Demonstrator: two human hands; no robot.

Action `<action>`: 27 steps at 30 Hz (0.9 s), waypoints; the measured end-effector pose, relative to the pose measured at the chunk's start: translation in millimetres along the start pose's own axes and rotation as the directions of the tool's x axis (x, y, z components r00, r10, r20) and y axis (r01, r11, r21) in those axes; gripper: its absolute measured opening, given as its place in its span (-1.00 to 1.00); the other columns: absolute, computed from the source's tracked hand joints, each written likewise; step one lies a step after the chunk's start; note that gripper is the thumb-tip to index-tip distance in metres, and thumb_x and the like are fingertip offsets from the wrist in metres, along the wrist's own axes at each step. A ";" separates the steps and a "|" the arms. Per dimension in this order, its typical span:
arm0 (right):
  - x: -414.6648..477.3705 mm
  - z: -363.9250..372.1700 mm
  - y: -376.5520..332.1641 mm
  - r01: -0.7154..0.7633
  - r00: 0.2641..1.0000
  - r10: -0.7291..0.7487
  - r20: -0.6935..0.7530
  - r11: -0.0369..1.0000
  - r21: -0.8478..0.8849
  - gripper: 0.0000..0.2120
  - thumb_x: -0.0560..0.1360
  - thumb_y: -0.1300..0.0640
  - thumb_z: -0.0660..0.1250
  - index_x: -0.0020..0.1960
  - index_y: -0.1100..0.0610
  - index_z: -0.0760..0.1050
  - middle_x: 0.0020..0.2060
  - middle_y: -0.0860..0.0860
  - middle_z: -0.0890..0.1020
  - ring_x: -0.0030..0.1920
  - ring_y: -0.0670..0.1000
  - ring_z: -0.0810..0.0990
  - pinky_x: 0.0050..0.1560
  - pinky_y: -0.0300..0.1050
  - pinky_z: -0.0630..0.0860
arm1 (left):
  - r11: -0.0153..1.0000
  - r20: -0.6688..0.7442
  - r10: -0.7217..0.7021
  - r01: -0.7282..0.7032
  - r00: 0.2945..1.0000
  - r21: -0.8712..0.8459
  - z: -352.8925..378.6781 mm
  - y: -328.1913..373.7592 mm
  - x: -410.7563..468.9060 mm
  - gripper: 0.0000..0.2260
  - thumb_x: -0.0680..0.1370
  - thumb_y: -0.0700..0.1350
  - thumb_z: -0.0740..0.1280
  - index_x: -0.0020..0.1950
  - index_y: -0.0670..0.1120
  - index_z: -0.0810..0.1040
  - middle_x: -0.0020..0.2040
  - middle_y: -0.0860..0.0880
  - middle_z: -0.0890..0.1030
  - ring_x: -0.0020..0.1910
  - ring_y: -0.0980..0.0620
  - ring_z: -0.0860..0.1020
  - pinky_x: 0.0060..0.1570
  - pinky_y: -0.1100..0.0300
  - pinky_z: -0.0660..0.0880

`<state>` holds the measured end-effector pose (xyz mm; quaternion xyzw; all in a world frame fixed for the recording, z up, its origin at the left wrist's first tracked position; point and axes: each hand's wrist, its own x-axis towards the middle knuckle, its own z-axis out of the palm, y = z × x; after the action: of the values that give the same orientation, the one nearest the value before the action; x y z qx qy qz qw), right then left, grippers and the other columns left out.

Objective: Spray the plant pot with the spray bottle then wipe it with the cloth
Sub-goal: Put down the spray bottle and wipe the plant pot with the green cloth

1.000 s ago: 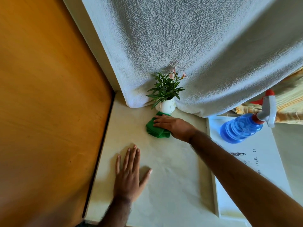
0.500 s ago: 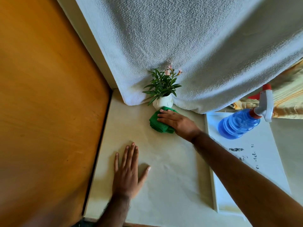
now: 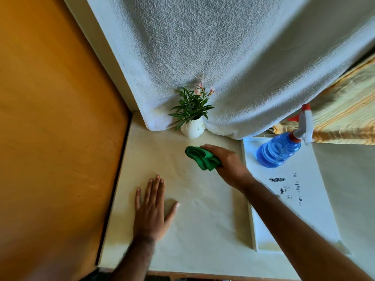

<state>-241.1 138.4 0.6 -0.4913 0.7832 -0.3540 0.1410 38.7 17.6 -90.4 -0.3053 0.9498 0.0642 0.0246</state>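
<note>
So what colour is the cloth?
Green; the cloth shows in the head view, held by the right hand.

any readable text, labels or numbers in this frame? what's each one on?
No text can be read.
Dark printed marks on the white board: too small and blurred to read.
Spray bottle: no label visible.
Plant pot: faint raised pattern only, no words.
Green cloth in the right hand: no tag visible.

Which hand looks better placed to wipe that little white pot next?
The right hand. It already grips the green cloth just in front of the plant pot. The left hand lies flat and empty on the table, farther from the pot.
</note>
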 end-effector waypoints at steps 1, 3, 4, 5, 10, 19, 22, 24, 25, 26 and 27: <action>-13.0 -6.5 -3.5 -0.012 0.999 0.013 -0.029 1.000 0.009 -0.34 0.36 0.54 0.35 0.38 0.11 0.51 0.28 0.12 0.63 0.25 0.01 0.54 0.26 -0.54 0.28 | 1.000 0.001 0.001 -0.001 1.000 0.001 -0.7 -0.1 -0.2 -0.16 0.59 0.42 0.06 0.70 -0.12 0.11 0.72 -0.13 0.17 0.69 -0.15 0.18 0.59 -0.37 0.23; -42.9 -19.1 -7.0 -0.034 0.998 0.032 -0.060 0.999 -0.022 -0.31 0.37 0.52 0.34 0.40 0.03 0.46 0.30 0.04 0.60 0.24 0.01 0.55 0.20 -0.35 0.42 | 1.000 -0.001 0.001 -0.001 1.000 -0.005 -1.1 -1.4 -0.4 -0.16 0.59 0.41 0.05 0.70 -0.11 0.08 0.72 -0.12 0.14 0.69 -0.15 0.17 0.60 -0.37 0.21; -60.6 -25.4 -6.6 -0.057 0.996 0.053 -0.068 0.996 -0.063 -0.28 0.36 0.52 0.35 0.42 0.02 0.44 0.33 0.02 0.58 0.26 0.01 0.56 0.19 -0.30 0.44 | 1.000 -0.010 0.001 -0.001 1.000 -0.015 -0.9 -1.4 -0.6 -0.16 0.59 0.41 0.06 0.71 -0.11 0.08 0.72 -0.12 0.13 0.69 -0.14 0.16 0.61 -0.36 0.19; -79.3 -30.9 -4.6 -0.089 0.994 0.080 -0.080 0.991 -0.104 -0.25 0.35 0.53 0.36 0.44 0.02 0.44 0.37 0.01 0.56 0.30 0.02 0.55 0.23 -0.29 0.42 | 1.000 -0.019 -0.001 0.000 1.000 -0.028 -0.8 -1.2 -0.2 -0.16 0.59 0.40 0.06 0.71 -0.11 0.07 0.73 -0.11 0.13 0.70 -0.13 0.15 0.61 -0.36 0.18; -168.7 -46.5 16.4 -0.261 0.954 0.208 -0.215 0.932 -0.254 -0.27 0.32 0.64 0.37 0.42 0.19 0.50 0.43 0.10 0.51 0.43 0.12 0.47 0.35 0.10 0.50 | 0.998 -0.071 -0.008 0.004 0.997 -0.065 0.9 0.3 -0.6 -0.18 0.60 0.40 0.08 0.71 -0.08 0.11 0.72 -0.08 0.18 0.70 -0.07 0.15 0.62 -0.31 0.17; -217.0 -43.0 68.3 -0.318 0.948 0.287 -0.138 0.843 -0.434 -0.27 0.40 0.55 0.31 0.52 0.20 0.32 0.50 0.19 0.38 0.50 0.24 0.35 0.41 0.30 0.41 | 0.999 -0.111 0.012 -0.017 0.994 -0.045 7.9 -0.6 -1.8 -0.20 0.62 0.40 0.05 0.71 -0.08 0.12 0.71 -0.09 0.22 0.68 -0.10 0.22 0.63 -0.28 0.15; -222.7 -42.0 76.6 -0.290 0.952 0.301 -0.052 0.838 -0.463 -0.35 0.52 0.30 0.11 0.60 0.15 0.12 0.59 0.15 0.21 0.60 0.13 0.16 0.53 0.21 0.23 | 0.999 -0.117 0.009 -0.015 0.993 -0.046 7.1 -0.1 -1.7 -0.20 0.61 0.38 0.12 0.70 -0.10 0.15 0.70 -0.10 0.24 0.67 -0.10 0.24 0.61 -0.30 0.19; -227.4 -42.4 81.2 -0.260 0.955 0.297 -0.003 0.832 -0.489 -0.32 0.54 0.14 0.07 0.64 0.12 -0.01 0.63 0.12 0.10 0.62 0.09 0.05 0.57 0.15 0.11 | 1.000 -0.123 0.009 -0.012 0.992 -0.028 6.8 2.3 -3.0 -0.20 0.60 0.37 0.14 0.69 -0.10 0.16 0.70 -0.10 0.24 0.67 -0.10 0.24 0.61 -0.30 0.20; -227.9 -42.8 81.3 -0.246 0.954 0.298 0.022 0.827 -0.506 -0.30 0.56 0.06 0.09 0.64 0.13 -0.05 0.64 0.12 0.06 0.63 0.09 0.02 0.57 0.14 0.08 | 1.000 -0.110 0.007 -0.010 0.994 -0.028 5.7 2.5 -3.0 -0.20 0.60 0.37 0.14 0.69 -0.10 0.16 0.70 -0.11 0.24 0.67 -0.11 0.24 0.61 -0.30 0.20; -227.4 -42.8 80.4 -0.238 0.953 0.302 0.038 0.818 -0.524 -0.28 0.58 -0.02 0.10 0.65 0.14 -0.07 0.64 0.12 0.03 0.63 0.09 -0.01 0.58 0.13 0.06 | 1.000 -0.099 0.008 -0.010 0.995 -0.024 5.5 1.7 -2.6 -0.20 0.60 0.37 0.13 0.69 -0.11 0.16 0.70 -0.11 0.24 0.67 -0.11 0.24 0.61 -0.30 0.21; -226.6 -42.3 78.8 -0.240 0.948 0.315 0.048 0.804 -0.544 -0.27 0.60 -0.10 0.10 0.65 0.15 -0.07 0.64 0.13 0.01 0.63 0.08 -0.04 0.59 0.11 0.03 | 1.000 -0.100 0.008 -0.010 0.995 -0.020 5.6 1.6 -2.0 -0.20 0.61 0.37 0.12 0.69 -0.11 0.16 0.69 -0.12 0.25 0.67 -0.12 0.25 0.60 -0.31 0.21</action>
<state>-209.7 374.0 -52.8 -0.4139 0.9022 -0.0645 0.1028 39.5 20.9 -95.6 -0.3039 0.9506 0.0584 -0.0263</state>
